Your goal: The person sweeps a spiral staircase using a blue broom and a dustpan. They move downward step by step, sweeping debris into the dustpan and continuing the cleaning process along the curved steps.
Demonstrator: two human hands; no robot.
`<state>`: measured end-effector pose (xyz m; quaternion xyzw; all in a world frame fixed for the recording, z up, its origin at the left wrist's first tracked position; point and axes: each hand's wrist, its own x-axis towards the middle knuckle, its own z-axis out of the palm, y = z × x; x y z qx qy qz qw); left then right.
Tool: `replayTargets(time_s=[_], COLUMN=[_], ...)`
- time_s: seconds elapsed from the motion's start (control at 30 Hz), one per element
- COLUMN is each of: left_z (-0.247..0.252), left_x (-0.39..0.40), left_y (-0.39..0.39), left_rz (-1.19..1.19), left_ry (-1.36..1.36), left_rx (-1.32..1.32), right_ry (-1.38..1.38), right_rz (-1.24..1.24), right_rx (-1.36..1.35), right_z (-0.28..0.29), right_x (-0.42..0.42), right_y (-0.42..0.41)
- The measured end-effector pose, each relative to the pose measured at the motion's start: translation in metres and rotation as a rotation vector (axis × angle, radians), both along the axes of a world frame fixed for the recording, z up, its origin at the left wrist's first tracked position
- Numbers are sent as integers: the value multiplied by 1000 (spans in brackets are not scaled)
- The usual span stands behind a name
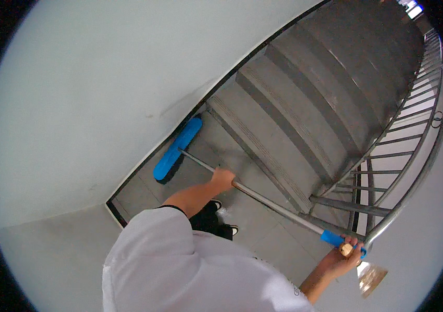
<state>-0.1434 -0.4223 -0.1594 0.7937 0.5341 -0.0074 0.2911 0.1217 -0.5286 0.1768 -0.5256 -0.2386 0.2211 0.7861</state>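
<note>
A push broom with a long blue head (177, 149) and dark bristles rests on the tiled landing along the wall's dark skirting. Its metal pole (276, 204) slants across in front of me. My left hand (223, 179) is wrapped around the pole, on the part closer to the head. At the far end, my right hand (346, 255) grips the blue handle sleeve (331, 238), beside the stair railing. In that same hand shows the round end of a wooden stick (346, 249). Below it hangs a shiny pan-like piece (370, 279), probably a dustpan; their join is hidden.
Grey tiled stairs (268, 128) with ribbed edges run from the landing towards the upper right. A metal railing (397, 208) curves along their right side. The white wall (88, 97) borders the left. My feet (225, 230) stand on the landing.
</note>
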Motion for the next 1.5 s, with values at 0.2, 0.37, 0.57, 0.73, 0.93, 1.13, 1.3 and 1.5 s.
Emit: replayTargets(time_s=[0.2, 0.37, 0.57, 0.73, 0.93, 1.13, 1.3, 1.5], left_z=[0, 1, -12, 17, 14, 56, 59, 114], left_x=[28, 37, 47, 64, 98, 106, 76, -8], left_y=[39, 45, 4, -63, -139, -173, -166, -133], left_rz=[160, -18, -299, -270, -256, -187, -155, 39], left_ry=[80, 123, 148, -95, -266, -388, -448, -499], left_rx=[-89, -60, -77, -180, -195, -202, -166, -146], right_ry=[-35, -91, -187, -815, -248, -236, -224, -184], right_rz=[169, -44, -271, -400, -372, -8, 177, 350], right_rx=[89, -81, -302, -822, -32, 295, 473, 486], right_z=[5, -16, -4, 51, 100, 123, 144, 149], right_x=[8, 39, 36, 12, -17, 36, 3, -48], right_y=[29, 13, -48, -116, -149, -161, -133, -94])
